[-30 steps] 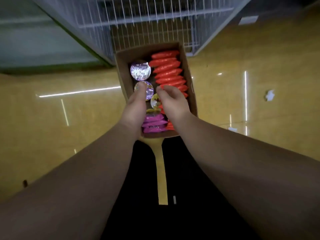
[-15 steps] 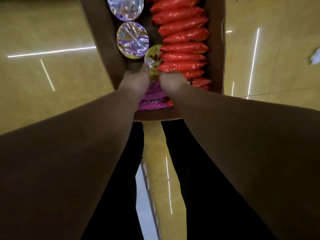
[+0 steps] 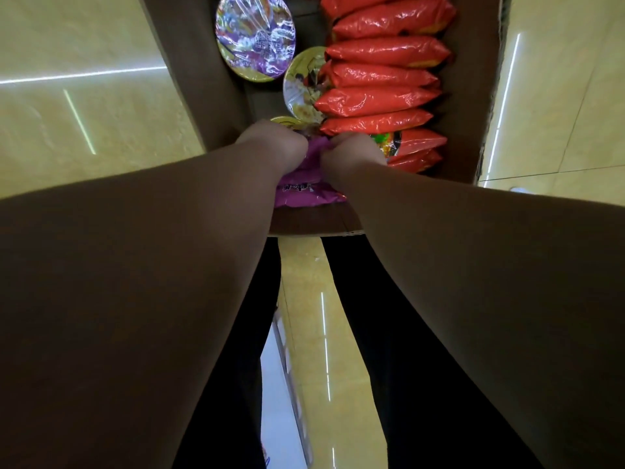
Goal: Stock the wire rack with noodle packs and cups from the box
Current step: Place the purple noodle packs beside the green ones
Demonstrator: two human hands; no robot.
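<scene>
both hands reach into the near end of the cardboard box (image 3: 189, 79) on the glossy yellow floor (image 3: 84, 123). the left hand (image 3: 270, 143) and right hand (image 3: 351, 157) each grip the top of the purple noodle packs (image 3: 304, 187), fingers curled into the wrapper, close together. a row of red noodle packs (image 3: 378, 99) fills the box's right side; a purple-lidded cup (image 3: 255, 38) and a yellow-lidded cup (image 3: 301, 86) sit on the left, the yellow one touching the red packs.
</scene>
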